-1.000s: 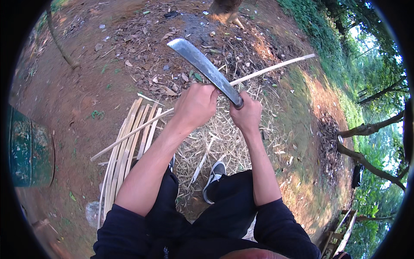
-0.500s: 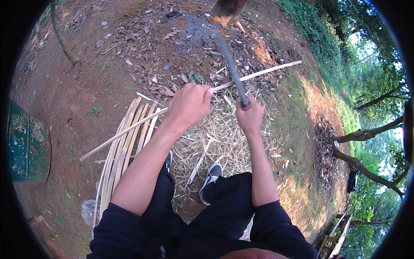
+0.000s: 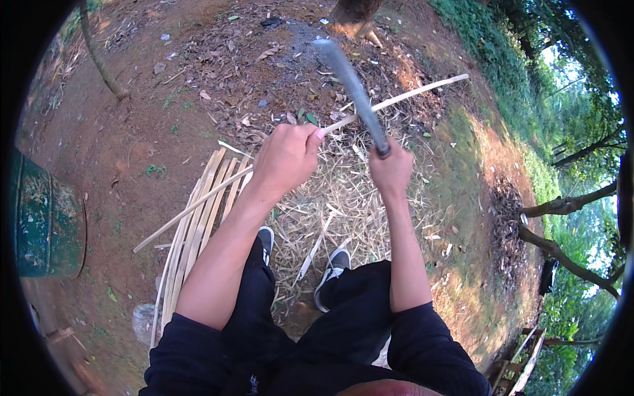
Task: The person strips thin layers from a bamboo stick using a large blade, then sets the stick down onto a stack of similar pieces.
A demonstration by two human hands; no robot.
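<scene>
My left hand (image 3: 285,157) is closed around a long, pale strip of split wood or bamboo (image 3: 422,90). The strip slants from lower left to upper right, both ends sticking out past my fist. My right hand (image 3: 391,170) grips the dark handle of a machete (image 3: 356,92), its long grey blade angled up and to the left. The blade crosses the strip to the right of my left hand; whether its edge touches the strip, I cannot tell. Beside my left forearm lies a bundle of several similar pale strips (image 3: 206,198).
Curly pale shavings (image 3: 356,198) cover the ground around my shoes (image 3: 333,270). A worn green metal drum (image 3: 49,221) stands at the far left. A tree trunk (image 3: 355,10) rises at the top, and branches (image 3: 568,261) reach in at the right. Dry leaves (image 3: 231,82) litter the soil.
The machete and my right hand have shifted slightly right, with the blade tip a little farther left and higher. The strip stays in my left hand. The whole view has drifted slightly.
</scene>
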